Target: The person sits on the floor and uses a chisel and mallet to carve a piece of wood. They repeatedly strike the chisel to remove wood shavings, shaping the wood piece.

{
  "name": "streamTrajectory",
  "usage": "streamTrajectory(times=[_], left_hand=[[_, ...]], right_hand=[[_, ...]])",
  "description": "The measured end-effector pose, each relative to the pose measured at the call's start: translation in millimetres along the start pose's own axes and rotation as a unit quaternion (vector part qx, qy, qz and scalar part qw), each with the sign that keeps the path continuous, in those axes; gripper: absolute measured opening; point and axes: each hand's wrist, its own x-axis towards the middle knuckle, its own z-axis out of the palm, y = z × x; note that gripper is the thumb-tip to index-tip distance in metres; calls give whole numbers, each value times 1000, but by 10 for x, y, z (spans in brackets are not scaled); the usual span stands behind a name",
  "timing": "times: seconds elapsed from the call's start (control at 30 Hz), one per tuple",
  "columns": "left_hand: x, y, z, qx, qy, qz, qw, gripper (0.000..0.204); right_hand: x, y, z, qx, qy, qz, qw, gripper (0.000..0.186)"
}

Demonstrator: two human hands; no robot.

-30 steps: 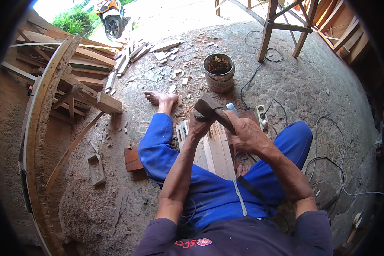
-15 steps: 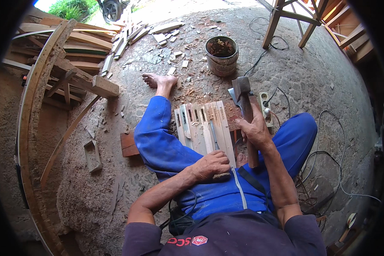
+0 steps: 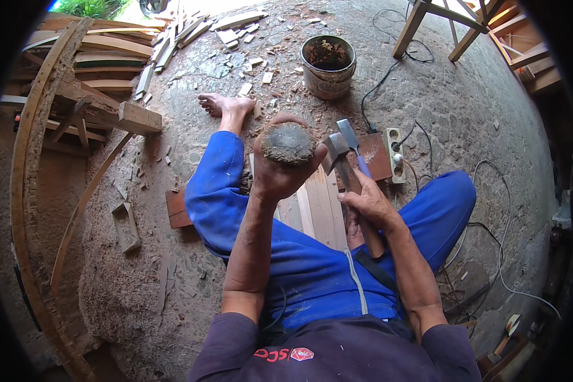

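Note:
My left hand (image 3: pixel 277 175) is raised over the wooden strips, its fingers wrapped round a chisel (image 3: pixel 288 144). The frayed round butt of its handle faces up and hides the blade. My right hand (image 3: pixel 374 202) is closed on the wooden handle of a hammer (image 3: pixel 361 219), whose head tilts up and left beside my left thumb. Pale wooden strips (image 3: pixel 318 213) lie side by side between my legs, their far ends covered by my left hand. Beyond the hammer, a blue-handled chisel (image 3: pixel 350 139) rests by a reddish-brown board (image 3: pixel 377 158).
A bucket (image 3: pixel 328 67) of shavings stands ahead. A power strip (image 3: pixel 395 156) with cables (image 3: pixel 504 210) lies to the right. At left are a stack of timber (image 3: pixel 114 51), a beam end (image 3: pixel 140 119) and a small wooden trough (image 3: pixel 126 228). Offcuts (image 3: pixel 232 38) litter the floor.
My left hand has risen from my lap over the strips, turning the chisel from lying flat to butt-up. The hammer has dropped slightly, with its head tilted left. The view has shifted a little.

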Motion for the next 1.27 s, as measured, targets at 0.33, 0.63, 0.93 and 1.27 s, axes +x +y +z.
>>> streamTrajectory(times=[0.33, 0.63, 0.93, 1.27], left_hand=[[346, -766, 88, -41, 155, -27, 987, 18], [317, -954, 377, -4, 158, -33, 987, 26], [322, -916, 345, 28, 126, -79, 988, 28], [220, -1060, 345, 74, 153, -63, 983, 30]], right_hand=[[13, 82, 331, 106, 80, 132, 982, 46], [-104, 43, 218, 113, 62, 142, 981, 45], [-102, 42, 202, 119, 56, 136, 982, 44], [-77, 96, 147, 135, 49, 135, 980, 44]])
